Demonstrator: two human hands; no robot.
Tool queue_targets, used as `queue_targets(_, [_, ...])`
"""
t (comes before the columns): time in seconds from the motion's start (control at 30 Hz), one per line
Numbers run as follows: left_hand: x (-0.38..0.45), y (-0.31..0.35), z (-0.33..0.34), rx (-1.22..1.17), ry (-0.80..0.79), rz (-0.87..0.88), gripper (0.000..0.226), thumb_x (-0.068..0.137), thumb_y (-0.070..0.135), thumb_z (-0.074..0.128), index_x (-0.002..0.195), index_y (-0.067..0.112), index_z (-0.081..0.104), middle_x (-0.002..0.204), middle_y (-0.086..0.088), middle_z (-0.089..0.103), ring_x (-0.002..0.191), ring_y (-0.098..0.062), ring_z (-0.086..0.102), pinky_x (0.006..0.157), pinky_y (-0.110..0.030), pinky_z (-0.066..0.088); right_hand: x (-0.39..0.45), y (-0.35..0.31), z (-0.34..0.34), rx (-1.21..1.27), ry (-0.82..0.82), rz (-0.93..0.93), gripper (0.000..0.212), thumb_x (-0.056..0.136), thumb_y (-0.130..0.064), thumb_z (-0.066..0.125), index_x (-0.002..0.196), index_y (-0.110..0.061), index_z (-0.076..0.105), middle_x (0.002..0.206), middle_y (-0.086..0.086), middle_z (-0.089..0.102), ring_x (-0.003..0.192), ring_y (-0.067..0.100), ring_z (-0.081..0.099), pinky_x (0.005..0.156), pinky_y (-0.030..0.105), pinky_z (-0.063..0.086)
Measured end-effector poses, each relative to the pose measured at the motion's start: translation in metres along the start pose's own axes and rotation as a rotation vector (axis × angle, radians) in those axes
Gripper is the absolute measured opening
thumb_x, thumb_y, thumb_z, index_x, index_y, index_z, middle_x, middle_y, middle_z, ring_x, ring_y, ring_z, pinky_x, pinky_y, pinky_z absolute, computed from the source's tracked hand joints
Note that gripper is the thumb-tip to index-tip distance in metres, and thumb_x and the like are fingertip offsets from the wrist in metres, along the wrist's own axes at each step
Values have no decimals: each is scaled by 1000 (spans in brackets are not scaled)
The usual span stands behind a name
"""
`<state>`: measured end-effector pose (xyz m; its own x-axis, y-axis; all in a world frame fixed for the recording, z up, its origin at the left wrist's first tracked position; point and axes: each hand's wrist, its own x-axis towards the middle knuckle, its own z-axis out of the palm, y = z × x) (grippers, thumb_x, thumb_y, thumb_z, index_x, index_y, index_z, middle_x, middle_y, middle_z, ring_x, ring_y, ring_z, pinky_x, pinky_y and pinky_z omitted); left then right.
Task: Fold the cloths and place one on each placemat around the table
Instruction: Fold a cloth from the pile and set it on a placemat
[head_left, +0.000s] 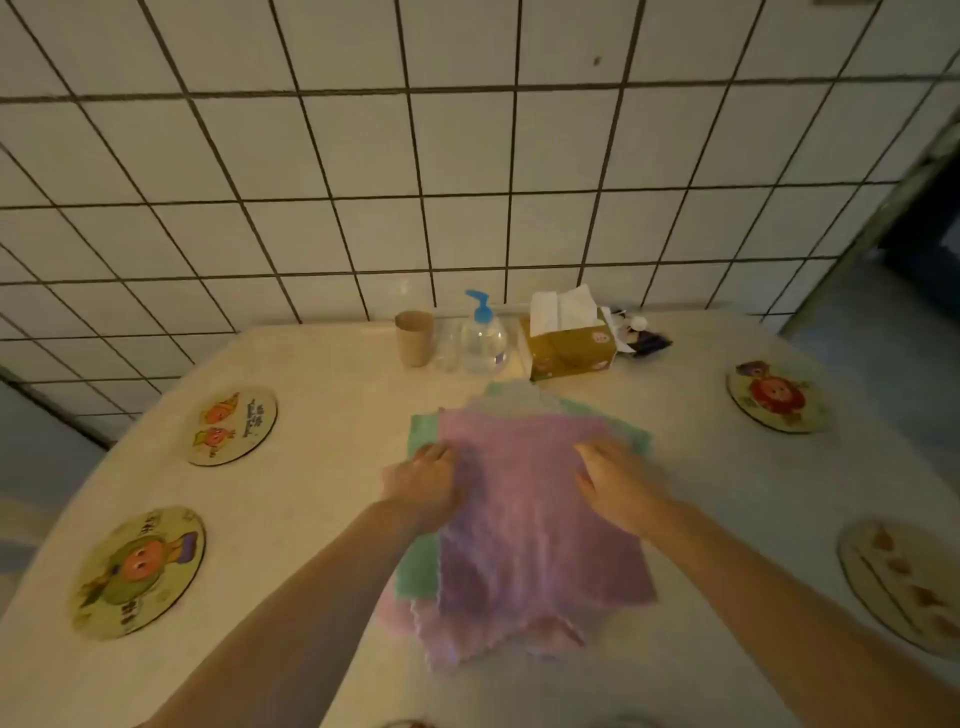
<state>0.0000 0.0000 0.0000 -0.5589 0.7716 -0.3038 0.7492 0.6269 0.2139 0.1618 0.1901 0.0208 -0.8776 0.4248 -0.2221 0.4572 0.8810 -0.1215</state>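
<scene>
Both hands flat on purple cloth (540, 514) atop stack mid-tabletop (332, 374), likely smoothing before fold: left hand (423, 480), right hand (615, 475), fingers seemingly released. Placemats (231, 428) bare along edges.

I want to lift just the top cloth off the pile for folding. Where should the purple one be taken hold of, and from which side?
Probably at its two far corners, coming from the left and right edges. The purple cloth lies flat on top of the green cloth, whose edge shows past it, so a pinch at the purple edge takes one layer. The left hand and right hand rest there already.
</scene>
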Motion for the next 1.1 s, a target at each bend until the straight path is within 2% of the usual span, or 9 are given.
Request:
queue_targets(0.13, [52, 7, 1, 13, 2, -17, 66, 96, 35, 43, 151, 8, 16, 158, -8, 17, 145, -26, 14, 115, -38, 24, 59, 24, 14, 49, -64, -56, 35, 97, -18, 41, 131, -11, 42, 139, 8, 43, 124, 25, 43, 102, 38, 40])
queue_targets(0.23, [85, 8, 7, 44, -26, -63, 62, 100, 36, 36, 151, 9, 14, 159, -6, 16, 147, -27, 9, 118, -39, 15, 96, 34, 26, 66, -59, -118, 46, 94, -8, 45, 139, -15, 34, 143, 6, 39, 128, 25, 40, 104, 42, 38])
queue_targets(0.43, [114, 3, 5, 72, 8, -135, 48, 98, 35, 41, 139, 11, 40, 137, -9, 47, 129, -29, 39, 105, -39, 32, 137, 44, 40, 82, -114, -185, 52, 92, -1, 45, 141, -17, 34, 144, 5, 39, 129, 26, 38, 102, 41, 41])
queue_targets(0.67, [119, -3, 3, -45, 148, -91, 23, 88, 24, 55, 107, 13, 63, 106, -7, 54, 105, -27, 48, 87, -43, 46, 149, 50, 44, 65, -149, -201, 34, 93, -26, 51, 125, -17, 47, 128, 6, 49, 118, 25, 40, 96, 41, 43])
queue_targets(0.87, [96, -6, -8, -354, 209, 64, 8, 85, 8, 60, 89, 14, 64, 92, 1, 53, 88, -20, 56, 81, -34, 48, 129, 64, 34, 2, -123, -181, 30, 92, -31, 52, 119, -17, 57, 118, 6, 52, 113, 25, 42, 93, 38, 43])
queue_targets(0.9, [87, -8, -11, -406, 186, 73, 8, 86, 8, 61, 89, 15, 63, 95, 0, 57, 89, -20, 58, 82, -32, 48, 121, 66, 30, 51, -117, -184, 26, 92, -30, 53, 113, -17, 60, 112, 6, 53, 109, 24, 45, 90, 37, 44])
queue_targets(0.97, [76, -13, -19, -487, 129, 51, 7, 87, 9, 62, 93, 13, 62, 99, -6, 64, 92, -21, 61, 82, -28, 48, 109, 68, 20, 235, -105, -178, 9, 90, -25, 56, 82, -21, 56, 85, -1, 53, 84, 18, 52, 73, 33, 43])
queue_targets(1.03, [55, -20, -31, -557, 89, 19, 4, 88, 12, 63, 92, 12, 61, 89, -3, 63, 77, -11, 59, 69, -14, 45, 91, 60, 6, 409, -77, -166, 27, 89, -19, 57, 65, -17, 43, 64, -2, 44, 60, 14, 43, 59, 30, 33])
queue_targets(1.1, [28, -29, -44, -670, 20, -33, 8, 87, 14, 68, 90, 10, 62, 76, 1, 59, 62, -4, 52, 57, -9, 38, 69, 47, -9, 511, -63, -182, 32, 88, -21, 60, 64, -11, 41, 60, 3, 40, 55, 14, 38, 55, 29, 30])
